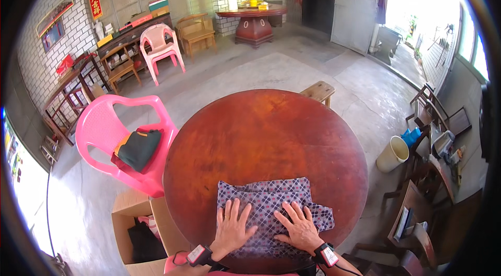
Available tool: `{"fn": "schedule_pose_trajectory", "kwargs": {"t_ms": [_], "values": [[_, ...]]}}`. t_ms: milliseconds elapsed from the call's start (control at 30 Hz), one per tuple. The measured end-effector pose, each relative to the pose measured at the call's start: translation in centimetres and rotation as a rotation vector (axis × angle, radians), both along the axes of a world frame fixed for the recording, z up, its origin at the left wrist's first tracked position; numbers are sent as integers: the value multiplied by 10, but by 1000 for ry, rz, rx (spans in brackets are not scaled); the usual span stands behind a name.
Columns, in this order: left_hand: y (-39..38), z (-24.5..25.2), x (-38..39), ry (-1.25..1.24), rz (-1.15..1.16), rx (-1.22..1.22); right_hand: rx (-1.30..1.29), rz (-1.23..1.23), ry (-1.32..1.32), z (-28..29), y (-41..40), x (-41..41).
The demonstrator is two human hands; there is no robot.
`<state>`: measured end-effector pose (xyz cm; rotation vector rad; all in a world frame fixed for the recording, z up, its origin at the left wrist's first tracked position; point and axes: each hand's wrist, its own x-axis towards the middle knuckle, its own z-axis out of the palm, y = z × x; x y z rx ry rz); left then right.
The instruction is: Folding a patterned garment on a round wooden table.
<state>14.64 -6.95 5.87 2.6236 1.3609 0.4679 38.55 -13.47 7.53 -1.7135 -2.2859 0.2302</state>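
A patterned garment (270, 217) in dark blue, white and red lies partly folded near the front edge of the round wooden table (266, 139). My left hand (232, 229) presses flat on its left part, fingers spread. On the right part rests my right hand (298, 227), palm down, fingers also apart. Neither hand grips the cloth. A sleeve-like piece (323, 216) sticks out to the right, beyond my right hand. Each wrist wears a strapped device with a cable.
A pink plastic chair (156, 109) holding folded clothes (140, 150) stands left of the table. Below it is an open cardboard box (119, 227) with cloth inside. A wooden stool (319, 91) sits beyond the table; a bin (392, 154) and wooden chairs (407, 213) stand right.
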Motion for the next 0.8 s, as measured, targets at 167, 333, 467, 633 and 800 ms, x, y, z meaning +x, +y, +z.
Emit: {"fn": "schedule_pose_trajectory", "kwargs": {"t_ms": [167,333,467,633,800], "values": [[12,0,3,-37,-1,-20,34,-39,67,-6,7,14],[19,-9,4,-63,-12,-22,-9,-236,80,-19,6,39],[20,-10,4,-79,-15,-5,-15,-273,92,-24,6,45],[21,-12,5,-75,-29,40,23,-298,63,-21,4,50],[20,-19,-1,-134,-17,80,153,-429,-48,-17,-5,53]]}}
